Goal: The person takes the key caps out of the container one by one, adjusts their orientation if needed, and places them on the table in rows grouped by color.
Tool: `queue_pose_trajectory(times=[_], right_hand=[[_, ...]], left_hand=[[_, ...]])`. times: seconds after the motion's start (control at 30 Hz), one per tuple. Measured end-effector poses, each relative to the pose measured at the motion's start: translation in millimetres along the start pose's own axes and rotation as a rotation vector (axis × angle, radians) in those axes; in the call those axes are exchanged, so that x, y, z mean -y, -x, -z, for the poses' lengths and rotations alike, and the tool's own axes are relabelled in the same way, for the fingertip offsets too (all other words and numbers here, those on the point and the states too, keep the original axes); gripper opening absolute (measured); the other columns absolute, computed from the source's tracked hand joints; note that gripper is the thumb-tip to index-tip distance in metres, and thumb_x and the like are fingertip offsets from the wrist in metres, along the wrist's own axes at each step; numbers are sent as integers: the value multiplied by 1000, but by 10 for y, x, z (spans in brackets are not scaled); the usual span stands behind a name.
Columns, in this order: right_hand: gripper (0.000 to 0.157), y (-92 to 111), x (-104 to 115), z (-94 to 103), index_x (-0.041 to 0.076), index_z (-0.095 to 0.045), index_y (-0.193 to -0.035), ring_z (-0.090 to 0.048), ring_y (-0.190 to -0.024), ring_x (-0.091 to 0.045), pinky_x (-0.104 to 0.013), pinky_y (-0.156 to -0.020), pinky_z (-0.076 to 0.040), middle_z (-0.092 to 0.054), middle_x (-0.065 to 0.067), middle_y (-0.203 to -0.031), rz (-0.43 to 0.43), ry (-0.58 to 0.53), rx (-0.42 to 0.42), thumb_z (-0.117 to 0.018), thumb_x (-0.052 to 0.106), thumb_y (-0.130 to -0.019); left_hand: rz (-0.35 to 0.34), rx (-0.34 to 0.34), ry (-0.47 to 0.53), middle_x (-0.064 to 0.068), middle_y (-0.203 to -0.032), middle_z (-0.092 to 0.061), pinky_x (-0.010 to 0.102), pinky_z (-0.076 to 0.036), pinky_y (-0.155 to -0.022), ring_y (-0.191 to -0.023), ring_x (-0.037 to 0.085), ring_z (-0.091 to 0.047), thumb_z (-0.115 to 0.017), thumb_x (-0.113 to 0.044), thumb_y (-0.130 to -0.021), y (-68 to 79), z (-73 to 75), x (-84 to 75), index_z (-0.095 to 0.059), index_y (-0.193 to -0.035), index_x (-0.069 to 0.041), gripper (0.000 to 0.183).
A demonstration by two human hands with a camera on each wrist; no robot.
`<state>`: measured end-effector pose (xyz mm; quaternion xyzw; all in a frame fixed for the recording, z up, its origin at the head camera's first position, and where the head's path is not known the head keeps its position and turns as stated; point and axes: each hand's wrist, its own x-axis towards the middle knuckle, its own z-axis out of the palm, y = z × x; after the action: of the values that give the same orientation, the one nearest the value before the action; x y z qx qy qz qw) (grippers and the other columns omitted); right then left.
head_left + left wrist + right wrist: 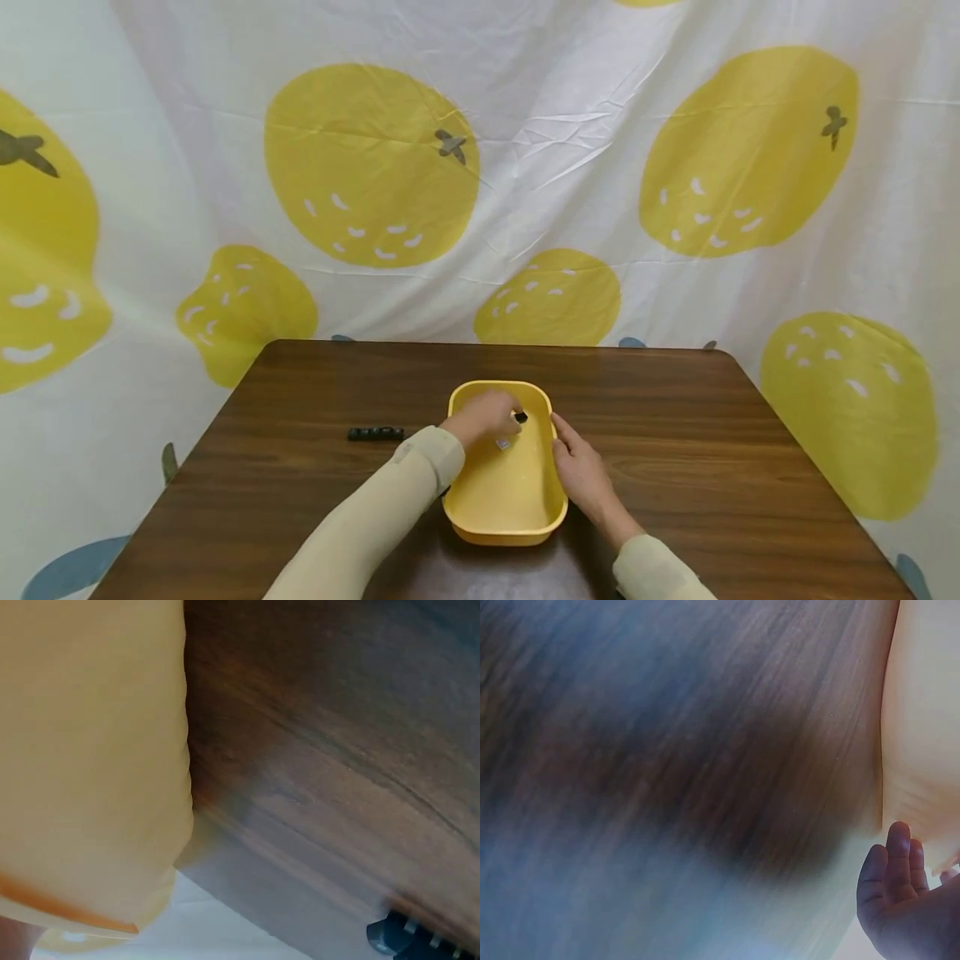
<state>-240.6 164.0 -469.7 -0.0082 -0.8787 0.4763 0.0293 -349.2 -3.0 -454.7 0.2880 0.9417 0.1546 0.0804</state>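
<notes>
A yellow rectangular basin (504,500) stands on the table. My left hand (487,414) reaches over its left side, down into the far half. The fingertips of that hand pinch a small black object (521,417), whose kind I cannot tell. Below those fingers lies a small whitish piece (502,444) on the basin floor. My right hand (585,475) rests against the basin's right side, index finger and thumb at the rim. In the right wrist view its fingers (898,862) are extended beside the outer wall. The left wrist view does not show the left fingers.
On the wooden table (712,467), left of the basin, lies a short black ridged bar (375,433). A white cloth with yellow lemon prints (371,167) hangs behind the table's back edge.
</notes>
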Motion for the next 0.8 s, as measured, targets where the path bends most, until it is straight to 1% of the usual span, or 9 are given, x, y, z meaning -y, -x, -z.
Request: queue_pose_trajectory(times=[0.13, 0.23, 0.33, 0.47, 0.67, 0.8], right_hand=[[47, 4, 2, 1, 12, -42, -152, -49, -129, -36, -55, -102, -39, -47, -19, -146, 2, -4, -4, -42, 18, -105], [47, 5, 4, 3, 12, -42, -152, -47, -130, -36, -55, -104, -38, -47, -19, -147, -1, -2, -2, -42, 18, -105], [47, 1, 2, 2, 12, -42, -152, -47, -131, -37, -55, -105, -37, -47, -19, -146, -3, 5, -3, -43, 18, -105], [48, 2, 12, 2, 12, -42, -152, -46, -132, -36, -55, -106, -36, -47, -18, -147, -14, 13, -3, -42, 20, -105], [48, 4, 15, 7, 12, -42, -152, -46, -132, -37, -55, -106, -36, -47, -19, -147, -7, 14, -3, -42, 19, -105], [48, 5, 8, 8, 12, -42, -152, -47, -131, -36, -55, -105, -37, -48, -19, -146, -9, 23, -4, -43, 19, -105]], left_hand=[[-24, -1, -28, 1, -110, -71, 29, -50, -86, -96, 15, -65, -70, -24, -93, -21, -21, 8, -73, -115, -11, 26], [-28, 0, -35, 2, -113, -70, 30, -50, -88, -100, 16, -65, -71, -28, -93, -25, -32, 9, -73, -117, -10, 30], [-47, 8, -67, 1, -114, -71, 30, -50, -89, -102, 16, -65, -71, -32, -93, -21, -46, 8, -73, -118, -11, 33], [-78, 15, -113, -1, -111, -72, 29, -51, -86, -98, 14, -66, -69, -33, -94, -15, -66, 15, -75, -116, -13, 30], [-72, 10, -134, -4, -107, -72, 28, -51, -81, -92, 11, -65, -69, -34, -94, -20, -80, 9, -76, -114, -17, 26], [-71, 26, -133, -6, -101, -71, 26, -50, -76, -84, 8, -62, -69, -33, -94, -31, -85, -1, -77, -110, -20, 22]])
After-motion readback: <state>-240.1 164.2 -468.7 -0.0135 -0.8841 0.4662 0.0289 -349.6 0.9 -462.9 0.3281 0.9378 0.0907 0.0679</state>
